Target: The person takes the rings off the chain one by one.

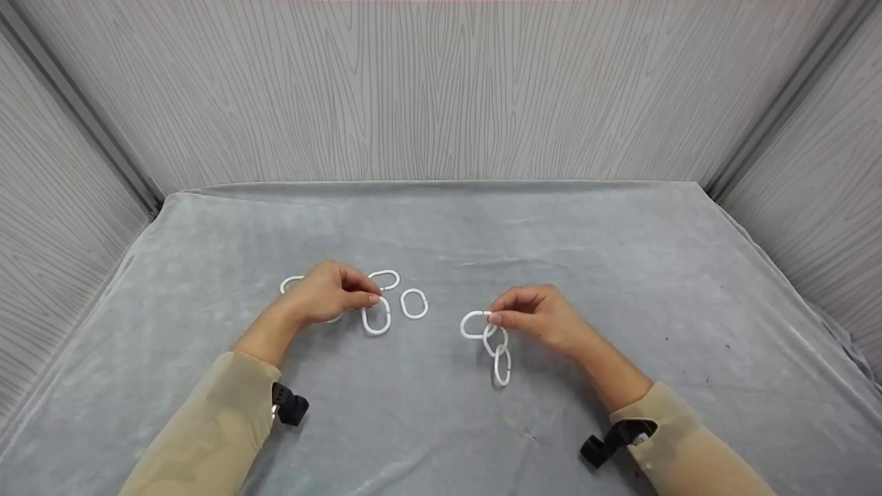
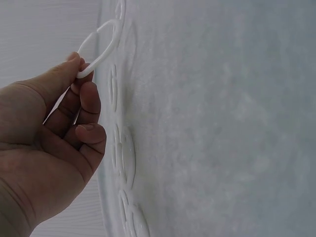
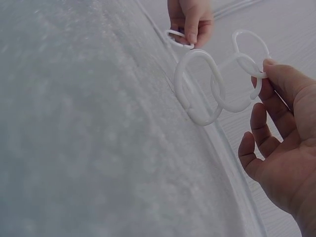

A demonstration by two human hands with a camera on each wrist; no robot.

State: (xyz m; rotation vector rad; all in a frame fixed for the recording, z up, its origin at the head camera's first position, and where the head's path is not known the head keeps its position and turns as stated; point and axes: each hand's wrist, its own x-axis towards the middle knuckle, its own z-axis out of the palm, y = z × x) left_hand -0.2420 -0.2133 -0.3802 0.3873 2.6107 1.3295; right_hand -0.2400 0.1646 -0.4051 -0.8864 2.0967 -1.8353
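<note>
My left hand [image 1: 322,295] pinches one white oval plastic chain link [image 1: 376,333] by its upper end, between thumb and fingertips. In the left wrist view this link [image 2: 105,56] is raised off the cloth. My right hand [image 1: 544,318] pinches a short chain of three joined white links at the end link [image 1: 473,336]. From there hang the middle link [image 1: 486,343] and the lowest link [image 1: 509,366], which show looped through each other in the right wrist view. The two hands are apart, and the left hand's link is separate from the chain.
Loose white links lie around my left hand: one to its right [image 1: 425,304], another behind the fingers [image 1: 397,280], and one partly hidden behind the hand [image 1: 292,278]. A grey cloth [image 1: 413,413] covers the table. Pale wood-grain panels [image 1: 441,89] stand behind and at the sides.
</note>
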